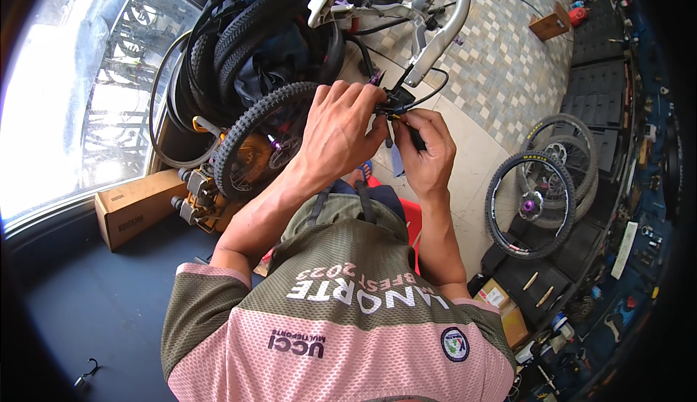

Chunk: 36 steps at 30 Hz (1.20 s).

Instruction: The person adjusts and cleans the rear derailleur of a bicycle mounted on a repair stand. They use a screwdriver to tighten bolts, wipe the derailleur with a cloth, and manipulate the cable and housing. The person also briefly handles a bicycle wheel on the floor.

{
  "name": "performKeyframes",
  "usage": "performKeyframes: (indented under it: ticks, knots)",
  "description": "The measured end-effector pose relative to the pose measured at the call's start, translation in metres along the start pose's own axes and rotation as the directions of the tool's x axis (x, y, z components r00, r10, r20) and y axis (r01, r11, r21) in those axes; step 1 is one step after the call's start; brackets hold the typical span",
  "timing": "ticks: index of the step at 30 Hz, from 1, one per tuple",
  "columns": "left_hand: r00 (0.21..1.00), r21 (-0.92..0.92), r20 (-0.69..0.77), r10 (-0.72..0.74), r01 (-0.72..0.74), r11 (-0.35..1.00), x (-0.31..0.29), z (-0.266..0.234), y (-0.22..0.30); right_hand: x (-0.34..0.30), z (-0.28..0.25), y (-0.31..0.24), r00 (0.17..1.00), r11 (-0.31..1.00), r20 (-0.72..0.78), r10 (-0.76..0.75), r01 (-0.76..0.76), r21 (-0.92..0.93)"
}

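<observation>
In front of me, a silver bicycle frame (445, 35) reaches down from the top of the view. At its near end is a black part that looks like a rear derailleur (398, 99), with a black cable (440, 86) looping out to its right. My left hand (341, 125) is closed around the left side of this derailleur, fingers bent over it. My right hand (428, 152) pinches at its underside with thumb and forefinger. What lies between those fingertips is too small and partly hidden to name. A thin dark piece hangs down between the two hands.
Left, a knobby wheel (231, 137) leans by a pile of black tires (247, 39). Below it are a yellow-orange device (250, 162) and a cardboard box (134, 206). On the right, several wheels (496, 228) stand against dark panels near scattered tools. A red seat (412, 226) is under me.
</observation>
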<state>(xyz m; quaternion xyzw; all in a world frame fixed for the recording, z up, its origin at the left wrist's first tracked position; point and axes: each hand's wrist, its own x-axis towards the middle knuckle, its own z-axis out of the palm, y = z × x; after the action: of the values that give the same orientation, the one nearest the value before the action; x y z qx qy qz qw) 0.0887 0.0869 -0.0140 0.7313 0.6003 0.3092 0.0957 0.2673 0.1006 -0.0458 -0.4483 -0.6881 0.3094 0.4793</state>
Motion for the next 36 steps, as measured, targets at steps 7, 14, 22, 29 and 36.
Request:
performKeyframes:
  ticks: [7,14,22,29,36]
  knots:
    - [1.0,0.064,-0.014,0.02,-0.019,0.998,-0.001,0.0,-0.003,-0.012,0.016,0.014,0.987,0.986,-0.093,0.131,-0.12,0.114]
    - [1.0,-0.009,-0.031,0.007,-0.008,1.0,-0.003,-0.004,-0.007,-0.018,0.037,0.01,0.951,0.877,-0.178,0.253,-0.148,0.457]
    - [0.996,0.012,-0.055,0.069,-0.068,0.998,-0.003,-0.004,-0.014,-0.013,0.027,0.003,0.92,0.913,-0.077,0.385,-0.368,0.176]
    - [0.997,-0.02,-0.05,0.053,-0.054,0.998,-0.003,-0.005,-0.018,-0.01,0.023,0.003,0.982,0.982,-0.082,0.169,-0.161,0.095]
    - [0.994,0.045,-0.049,0.093,-0.091,0.995,0.001,-0.01,-0.018,-0.016,0.031,0.006,0.918,0.911,-0.078,0.388,-0.37,0.18]
